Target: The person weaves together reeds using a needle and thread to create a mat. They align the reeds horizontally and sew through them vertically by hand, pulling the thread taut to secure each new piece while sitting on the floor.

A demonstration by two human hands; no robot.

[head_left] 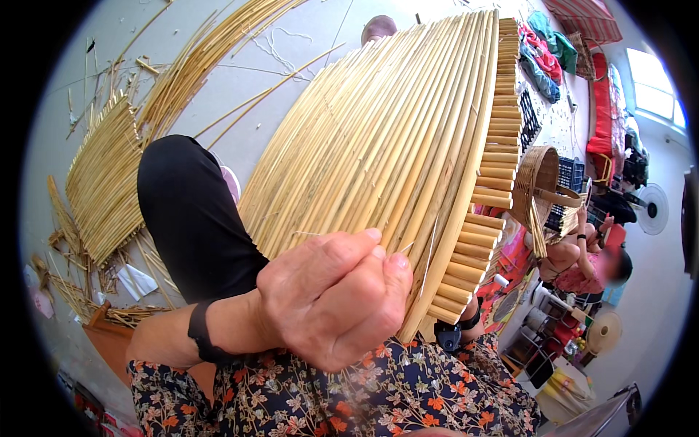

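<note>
A large curved panel of pale reed stalks (pixel 378 146), laid side by side, stretches away from my lap. Along its right edge runs a row of short, cut stalk ends (pixel 466 251). My left hand (pixel 338 298) rests over the panel's near end, fingers pinched together. Thin pale strands show beside the fingertips, but what they grip is too small to make out. A white thread (pixel 433 244) lies across the stalks just right of this hand. Of my right arm, only the wrist with a black band (pixel 472 317) shows; the hand is hidden behind the panel.
A smaller reed panel (pixel 105 182) and a bundle of long thin reeds (pixel 189 69) lie on the floor at left, among scraps. My black-clad knee (pixel 196 211) is beside the panel. At right are a woven basket (pixel 535 178), a seated person (pixel 582 266) and fans (pixel 652 207).
</note>
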